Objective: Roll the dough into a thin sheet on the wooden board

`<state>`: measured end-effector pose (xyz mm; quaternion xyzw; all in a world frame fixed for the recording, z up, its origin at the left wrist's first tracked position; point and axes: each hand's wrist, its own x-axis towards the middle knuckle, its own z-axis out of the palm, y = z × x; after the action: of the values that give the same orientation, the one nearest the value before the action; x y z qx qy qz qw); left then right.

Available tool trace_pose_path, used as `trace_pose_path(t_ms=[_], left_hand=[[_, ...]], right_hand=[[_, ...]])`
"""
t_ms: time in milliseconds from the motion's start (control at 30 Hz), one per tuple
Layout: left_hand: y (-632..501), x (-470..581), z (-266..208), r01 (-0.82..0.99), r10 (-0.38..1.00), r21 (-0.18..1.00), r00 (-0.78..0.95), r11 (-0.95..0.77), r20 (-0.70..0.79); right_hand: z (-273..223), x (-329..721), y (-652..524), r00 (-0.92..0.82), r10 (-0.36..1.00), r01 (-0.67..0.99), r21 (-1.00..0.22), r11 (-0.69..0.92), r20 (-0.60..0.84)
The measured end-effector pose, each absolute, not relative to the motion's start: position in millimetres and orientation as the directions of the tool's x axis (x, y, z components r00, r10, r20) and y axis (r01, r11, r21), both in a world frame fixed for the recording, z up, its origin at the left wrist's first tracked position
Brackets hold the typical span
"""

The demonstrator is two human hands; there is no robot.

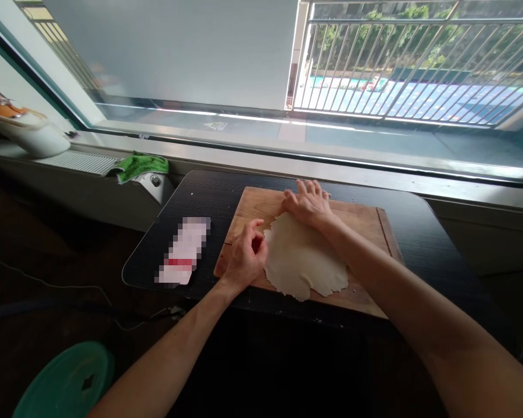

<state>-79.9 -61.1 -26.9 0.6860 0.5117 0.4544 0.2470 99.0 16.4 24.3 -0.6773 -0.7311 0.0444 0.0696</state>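
A thin, flattened sheet of pale dough with a ragged edge lies on a wooden board. At the sheet's left edge is my left hand, its fingers curled in toward the thumb. Whether it pinches the dough or anything else is hidden. My right hand rests palm down at the far edge of the dough, over the board, with its fingers stretched out and apart. My right forearm crosses above the right side of the board and covers part of it.
The board sits on a black table with rounded corners. Left of it lies a blurred pinkish, phone-shaped object. A green cloth hangs on the ledge by the window. A green plastic stool or basin stands low at left, near a cable.
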Motion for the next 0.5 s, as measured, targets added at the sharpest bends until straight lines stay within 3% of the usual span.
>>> trace_pose_path(t_ms=[67, 133, 300, 500], left_hand=[[-61.7, -79.6, -26.2, 0.475, 0.93, 0.808, 0.066, -0.348, 0.362], [-62.0, -79.5, -25.5, 0.487, 0.929, 0.801, 0.064, -0.348, 0.364], [-61.4, -80.2, -26.6, 0.491, 0.924, 0.795, 0.056, -0.356, 0.379], [-62.1, -80.2, -27.9, 0.496, 0.933, 0.803, 0.049, -0.332, 0.356]], right_hand=[[24.2, 88.9, 0.1, -0.168, 0.986, 0.957, -0.24, 0.164, 0.005], [24.9, 83.3, -8.3, -0.243, 0.968, 0.933, -0.259, 0.252, 0.065], [28.9, 101.6, 28.8, -0.043, 0.998, 0.981, -0.19, 0.05, 0.042], [20.4, 95.0, 14.6, -0.159, 0.987, 0.953, -0.258, 0.158, 0.016]])
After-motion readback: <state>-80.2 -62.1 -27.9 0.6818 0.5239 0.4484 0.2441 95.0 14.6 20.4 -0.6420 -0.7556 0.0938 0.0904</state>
